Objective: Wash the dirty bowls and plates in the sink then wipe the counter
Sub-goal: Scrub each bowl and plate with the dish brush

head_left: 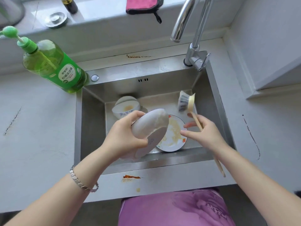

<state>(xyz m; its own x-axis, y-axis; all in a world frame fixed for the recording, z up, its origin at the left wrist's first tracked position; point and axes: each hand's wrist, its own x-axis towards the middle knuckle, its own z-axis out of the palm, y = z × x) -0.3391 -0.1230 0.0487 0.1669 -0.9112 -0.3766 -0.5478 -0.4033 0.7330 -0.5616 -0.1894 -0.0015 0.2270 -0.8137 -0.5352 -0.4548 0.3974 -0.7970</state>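
The sink (92, 121) is holding a smeared plate (175, 137) near its front edge, a patterned bowl (126, 108) behind. The left hand (123, 137) is gripping a tilted white bowl (151, 124) (underside showing) above the plate; the right hand (207, 133) is grasping a brush (189, 106).

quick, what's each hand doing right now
left hand: closed, gripping the tilted white bowl over the sink
right hand: holding the dish brush by its wooden handle, fingers loosely curled
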